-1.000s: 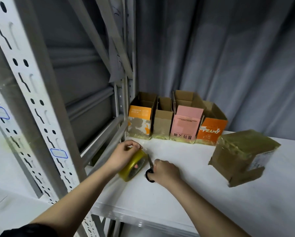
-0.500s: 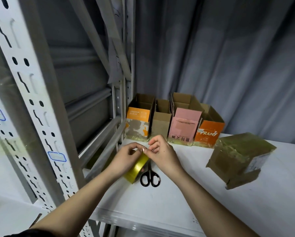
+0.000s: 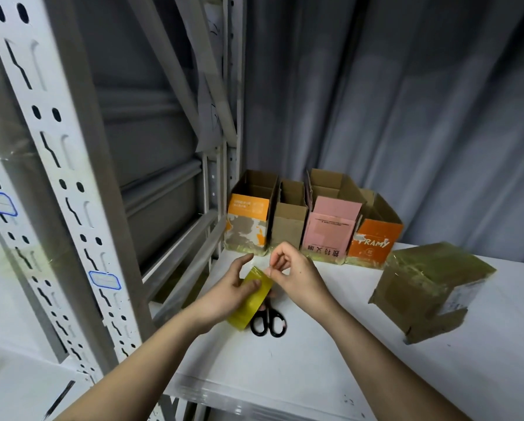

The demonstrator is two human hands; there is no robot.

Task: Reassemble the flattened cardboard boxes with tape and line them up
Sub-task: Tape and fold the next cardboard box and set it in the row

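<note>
white shelf (image 3: 315,375) | grey curtain (image 3: 406,117) | left hand (image 3: 224,296) grips tape roll (image 3: 250,299) | right hand (image 3: 297,278) pinches tape end

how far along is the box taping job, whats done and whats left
Done: four open-topped boxes stand in a row at the back of the shelf. In hand: the left hand holds the yellow tape roll while the right hand pinches its free end. The scissors lie beneath. Left: the taped brown box sits apart at an angle, not yet in line.
</note>
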